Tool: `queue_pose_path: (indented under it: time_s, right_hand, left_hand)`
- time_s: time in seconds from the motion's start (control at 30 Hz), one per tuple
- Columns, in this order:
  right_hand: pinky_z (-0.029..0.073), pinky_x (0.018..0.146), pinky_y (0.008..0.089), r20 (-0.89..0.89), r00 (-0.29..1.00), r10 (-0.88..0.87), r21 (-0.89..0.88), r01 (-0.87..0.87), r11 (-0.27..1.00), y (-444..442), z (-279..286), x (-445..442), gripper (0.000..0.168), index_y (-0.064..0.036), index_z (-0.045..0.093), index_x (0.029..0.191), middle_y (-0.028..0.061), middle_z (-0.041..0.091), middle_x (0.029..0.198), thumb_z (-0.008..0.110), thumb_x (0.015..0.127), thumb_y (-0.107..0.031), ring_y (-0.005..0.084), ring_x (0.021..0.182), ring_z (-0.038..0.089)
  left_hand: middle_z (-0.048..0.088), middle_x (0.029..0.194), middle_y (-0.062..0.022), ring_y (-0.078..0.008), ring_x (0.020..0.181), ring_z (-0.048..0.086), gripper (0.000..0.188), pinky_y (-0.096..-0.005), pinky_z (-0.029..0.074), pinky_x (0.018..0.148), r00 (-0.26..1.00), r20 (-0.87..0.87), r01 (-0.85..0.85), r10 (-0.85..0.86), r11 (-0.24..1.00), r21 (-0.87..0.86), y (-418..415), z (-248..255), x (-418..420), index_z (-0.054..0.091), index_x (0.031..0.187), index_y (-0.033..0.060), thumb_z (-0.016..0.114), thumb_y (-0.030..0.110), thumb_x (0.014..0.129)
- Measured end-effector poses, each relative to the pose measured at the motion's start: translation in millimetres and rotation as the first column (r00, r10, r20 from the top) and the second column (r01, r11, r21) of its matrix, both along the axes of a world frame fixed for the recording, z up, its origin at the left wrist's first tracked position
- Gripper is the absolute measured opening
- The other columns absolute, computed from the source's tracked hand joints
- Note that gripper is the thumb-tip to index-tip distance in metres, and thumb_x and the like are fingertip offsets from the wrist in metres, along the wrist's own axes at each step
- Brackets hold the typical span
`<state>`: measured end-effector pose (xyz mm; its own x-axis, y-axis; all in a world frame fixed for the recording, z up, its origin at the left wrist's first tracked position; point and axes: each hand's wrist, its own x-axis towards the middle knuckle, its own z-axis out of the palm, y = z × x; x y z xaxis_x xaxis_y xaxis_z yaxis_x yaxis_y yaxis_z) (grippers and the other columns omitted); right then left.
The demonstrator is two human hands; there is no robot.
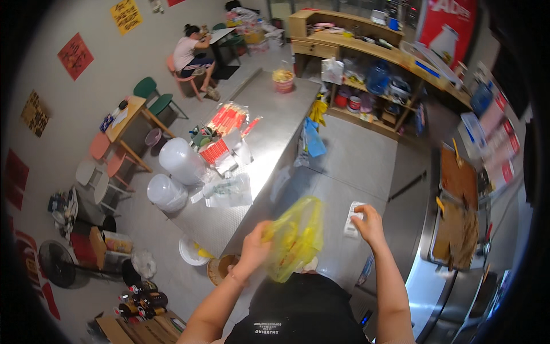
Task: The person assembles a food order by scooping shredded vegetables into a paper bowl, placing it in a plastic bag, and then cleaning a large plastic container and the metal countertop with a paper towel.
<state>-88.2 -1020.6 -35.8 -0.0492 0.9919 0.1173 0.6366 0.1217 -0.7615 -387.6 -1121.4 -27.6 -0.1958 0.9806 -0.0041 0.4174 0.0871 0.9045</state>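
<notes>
My left hand (258, 245) is shut on a yellow translucent plastic bag (300, 236), which hangs beside it in front of my black apron or top. Between the thumb and fingers of my right hand (367, 221) is a printed paper slip (352, 219), held apart from the bag. Ahead of me stands a metal counter (275, 116). It bears a food-filled tub (283, 81) at the far end, red-and-white wrapped packets (227, 118), stacked plastic lids or bowls (178, 157) and clear plastic bags (227, 191).
Food trays (459, 180) line the right side. A wooden shelf unit (365, 109) stands beyond. At the left are chairs (148, 88), a fan (56, 263) and bottles (146, 301) on the floor. Another person (189, 51) sits at a far table.
</notes>
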Motion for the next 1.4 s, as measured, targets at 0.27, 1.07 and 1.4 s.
queue_pose_path:
  time_s: [0.27, 1.07, 1.4]
  right_hand:
    - [0.045, 0.079, 0.0377, 0.061, 0.968, 0.245, 0.181, -0.252, 0.951, 295, -69, -127, 0.034, -0.003, 0.056, 0.099, 0.0131, 0.058, 0.099, 0.045, 0.07, 0.01, 0.0336, 0.091, 0.056]
    - [0.043, 0.054, 0.026, -0.484, 0.75, 0.451, -0.634, -0.655, 0.411, 652, -138, -248, 0.022, 0.001, 0.052, 0.085, 0.0034, 0.054, 0.066, 0.066, 0.077, -0.014, 0.0105, 0.059, 0.05]
    - [0.047, 0.069, 0.0347, -0.074, 0.03, 0.997, 0.209, -0.977, 0.045, 660, 6, -286, 0.01, 0.0, 0.054, 0.083, 0.0165, 0.058, 0.082, 0.057, 0.081, -0.01, 0.0329, 0.076, 0.057]
  left_hand:
    - [0.057, 0.104, -0.0043, -0.0109, 0.094, 0.052, 0.028, -0.0248, 0.044, 0.08, 0.828, 0.459, -0.24, 0.322, 0.944, -0.228, 136, -25, -23, 0.047, 0.118, 0.0027, 0.048, 0.01, 0.091]
    - [0.057, 0.105, -0.0073, -0.0162, 0.095, 0.055, 0.031, -0.0309, 0.049, 0.075, 0.206, 0.584, -0.636, 0.785, 0.561, -0.53, 538, -46, -57, 0.046, 0.12, 0.0019, 0.044, 0.018, 0.093]
    - [0.031, 0.137, -0.023, -0.0344, 0.121, 0.037, 0.035, -0.0376, 0.029, 0.102, 0.595, -0.471, -0.702, 0.651, 0.706, 0.09, 563, -10, -7, 0.044, 0.123, -0.0024, 0.043, 0.007, 0.09]
